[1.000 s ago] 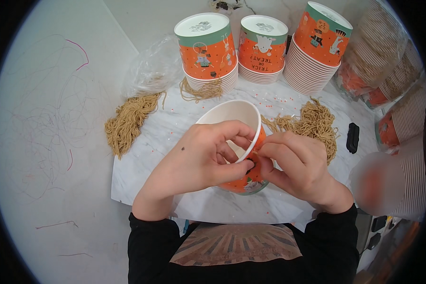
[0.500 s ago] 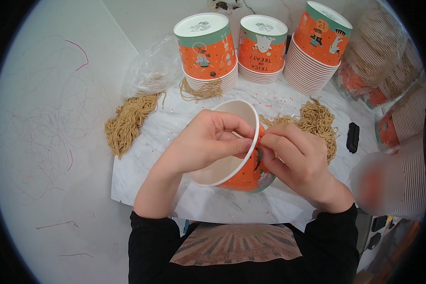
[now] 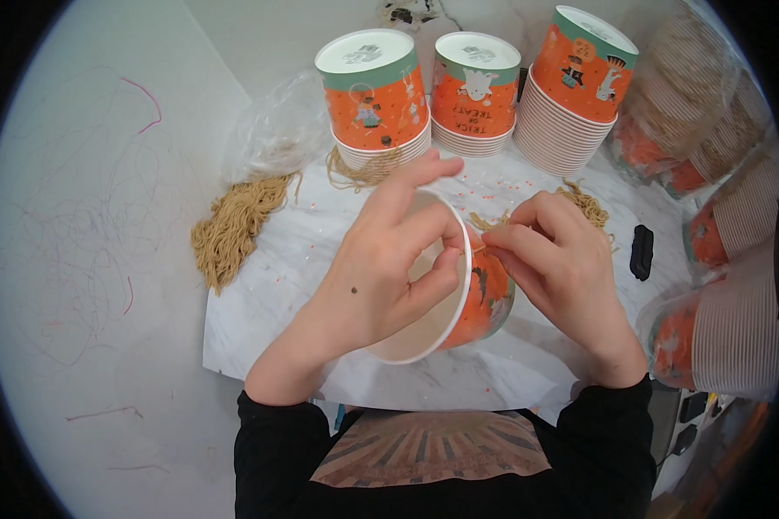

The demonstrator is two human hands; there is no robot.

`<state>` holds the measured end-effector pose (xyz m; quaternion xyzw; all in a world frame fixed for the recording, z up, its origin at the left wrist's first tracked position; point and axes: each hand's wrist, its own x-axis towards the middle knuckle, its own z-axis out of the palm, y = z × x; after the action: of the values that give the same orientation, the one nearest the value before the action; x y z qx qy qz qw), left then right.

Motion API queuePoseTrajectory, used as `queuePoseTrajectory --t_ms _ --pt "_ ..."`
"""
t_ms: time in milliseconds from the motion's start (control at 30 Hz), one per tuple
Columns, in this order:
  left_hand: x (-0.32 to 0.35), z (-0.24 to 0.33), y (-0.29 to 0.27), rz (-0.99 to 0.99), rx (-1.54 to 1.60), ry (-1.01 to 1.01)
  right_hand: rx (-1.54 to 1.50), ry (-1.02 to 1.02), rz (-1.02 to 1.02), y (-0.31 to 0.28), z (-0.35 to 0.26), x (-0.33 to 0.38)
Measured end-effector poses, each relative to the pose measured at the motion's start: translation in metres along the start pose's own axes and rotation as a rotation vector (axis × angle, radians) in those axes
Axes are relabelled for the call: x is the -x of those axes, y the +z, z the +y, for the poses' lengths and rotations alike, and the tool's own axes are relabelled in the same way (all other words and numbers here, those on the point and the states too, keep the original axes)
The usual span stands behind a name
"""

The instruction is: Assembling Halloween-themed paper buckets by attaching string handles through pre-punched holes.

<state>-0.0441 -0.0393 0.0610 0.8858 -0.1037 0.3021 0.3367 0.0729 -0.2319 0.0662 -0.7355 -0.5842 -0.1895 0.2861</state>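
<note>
An orange and green paper bucket (image 3: 485,303) with a white rim lies tilted on its side before me, mouth to the left. Inside its mouth, my left hand (image 3: 398,259) has thumb and index finger bent into a pinch against the wall by the rim. Its other fingers point away. What that pinch holds is hidden. Outside the bucket, my right hand (image 3: 563,277) pinches a short piece of tan cord (image 3: 479,249) at the wall just below the rim.
Upside-down stacks of matching buckets (image 3: 374,104) line the back of the marble-patterned table (image 3: 268,337). Tan cord bundles (image 3: 234,229) lie left and right. A black oblong object (image 3: 641,253) sits at the right edge, beside bagged bucket stacks (image 3: 736,329). Orange specks dot the tabletop.
The bucket has turned, its mouth facing me more. My left hand has shifted forward with its outer fingers stretched out. My right hand has drawn slightly away from the rim, exposing the cord.
</note>
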Motion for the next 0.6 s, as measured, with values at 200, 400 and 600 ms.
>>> queuePoseTrajectory --t_ms 200,400,600 --pt "0.003 0.003 -0.003 -0.152 -0.055 -0.047 -0.535 0.266 -0.065 0.001 0.004 0.001" --pt "0.003 0.012 -0.003 -0.265 0.067 -0.296 -1.017 0.574 -0.089 0.001 0.003 0.006" --pt "0.005 0.012 0.008 -0.154 0.241 -0.263 -0.851 0.476 -0.231 -0.01 -0.001 0.005"
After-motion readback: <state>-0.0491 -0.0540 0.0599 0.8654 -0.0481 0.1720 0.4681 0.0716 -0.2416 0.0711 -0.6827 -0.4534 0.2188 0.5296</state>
